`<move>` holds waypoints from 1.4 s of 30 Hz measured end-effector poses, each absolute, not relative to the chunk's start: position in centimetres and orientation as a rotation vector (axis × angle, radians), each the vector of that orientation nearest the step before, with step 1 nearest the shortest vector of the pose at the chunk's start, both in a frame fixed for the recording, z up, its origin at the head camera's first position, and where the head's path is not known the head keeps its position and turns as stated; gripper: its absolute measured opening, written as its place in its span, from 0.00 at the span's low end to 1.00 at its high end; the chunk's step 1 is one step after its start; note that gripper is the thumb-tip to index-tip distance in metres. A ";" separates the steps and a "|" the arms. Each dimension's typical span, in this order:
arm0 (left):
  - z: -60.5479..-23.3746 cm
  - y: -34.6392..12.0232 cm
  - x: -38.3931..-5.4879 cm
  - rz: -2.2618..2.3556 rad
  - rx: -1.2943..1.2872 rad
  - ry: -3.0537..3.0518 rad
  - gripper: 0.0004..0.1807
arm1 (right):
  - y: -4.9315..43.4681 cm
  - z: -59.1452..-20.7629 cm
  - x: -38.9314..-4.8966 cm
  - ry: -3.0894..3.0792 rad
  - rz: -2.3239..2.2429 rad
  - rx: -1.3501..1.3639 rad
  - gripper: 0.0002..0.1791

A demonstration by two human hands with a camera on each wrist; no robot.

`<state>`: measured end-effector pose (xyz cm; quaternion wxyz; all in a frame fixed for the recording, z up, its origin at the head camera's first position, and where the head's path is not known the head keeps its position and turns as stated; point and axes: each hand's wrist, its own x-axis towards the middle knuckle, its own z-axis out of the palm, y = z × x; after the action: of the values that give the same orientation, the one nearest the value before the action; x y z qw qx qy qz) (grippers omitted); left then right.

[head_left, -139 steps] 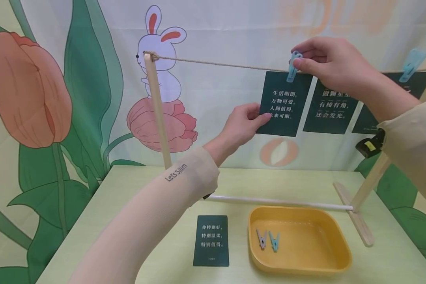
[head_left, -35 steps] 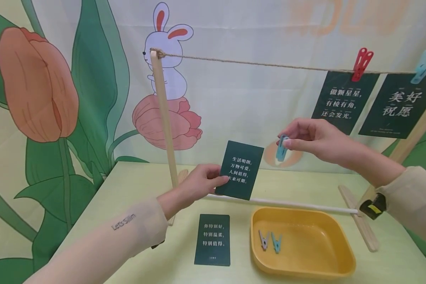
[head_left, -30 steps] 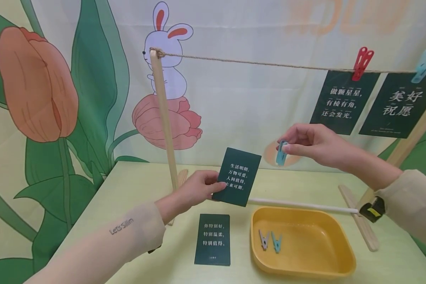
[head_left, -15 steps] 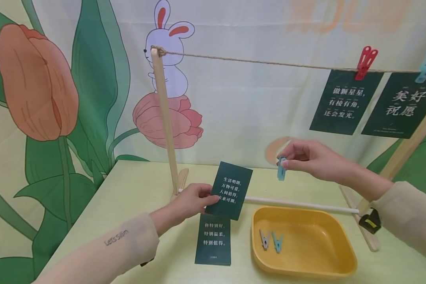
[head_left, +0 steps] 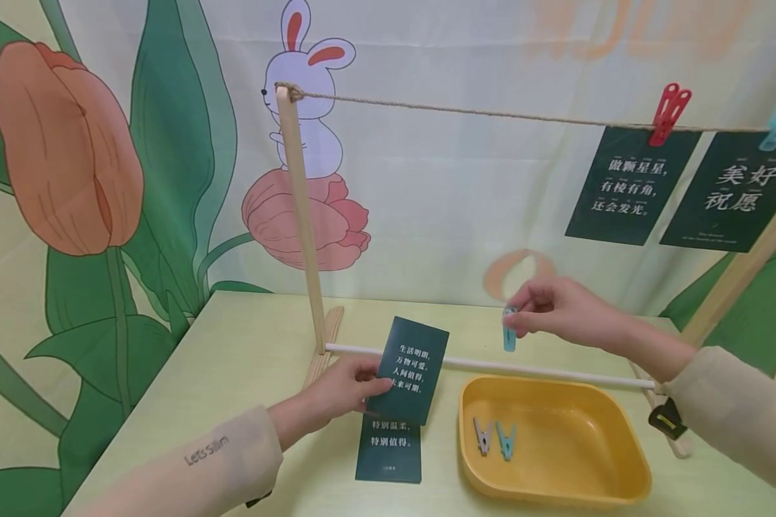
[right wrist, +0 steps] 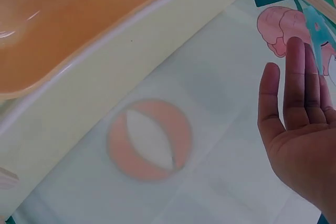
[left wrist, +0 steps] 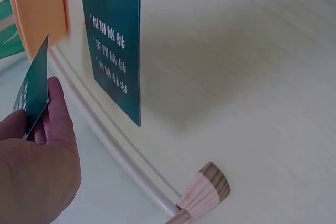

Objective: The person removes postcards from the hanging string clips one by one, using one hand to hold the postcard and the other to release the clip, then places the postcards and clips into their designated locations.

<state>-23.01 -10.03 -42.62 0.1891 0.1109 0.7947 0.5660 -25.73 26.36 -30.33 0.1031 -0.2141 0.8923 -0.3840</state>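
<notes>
Head view, starting left of the yellow tray (head_left: 575, 431): your left hand (head_left: 336, 391) pinches, fingers closed, the lower left edge of a dark green card (head_left: 423, 366), which has come down from the cord (head_left: 459, 110) in the last few seconds; it now tilts above the lying card (head_left: 391, 463) on the bench (head_left: 246, 337), and the left wrist view shows the two apart. Inside the tray's left end, a grey clip (head_left: 483, 438) and a teal clip (head_left: 506, 441) lie as before. Above the tray's far rim, your right hand (head_left: 569, 309), lowered too, pinches a light blue clip (head_left: 509, 339) between thumb and fingers; I cannot tell whether its mouth is spread. High behind the tray's right end, two hanging cards (head_left: 611, 226) stay put. My judgement: card and clip both being free, this card currently counts as unfastened.
</notes>
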 end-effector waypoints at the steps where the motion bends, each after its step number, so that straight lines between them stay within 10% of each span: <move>1: -42.7 -10.1 -22.9 1.599 0.305 2.224 0.15 | 26.4 -30.5 -25.7 2.632 -1.121 -0.631 0.11; 42: -47.9 -11.3 -19.1 1.721 0.143 1.976 0.09 | 28.3 -41.1 -23.4 2.576 -0.683 -0.860 0.10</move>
<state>-19.07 -11.34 -47.89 0.2556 0.0527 0.7279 0.6340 -23.41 28.32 -41.06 0.1697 -0.3026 0.9066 -0.2403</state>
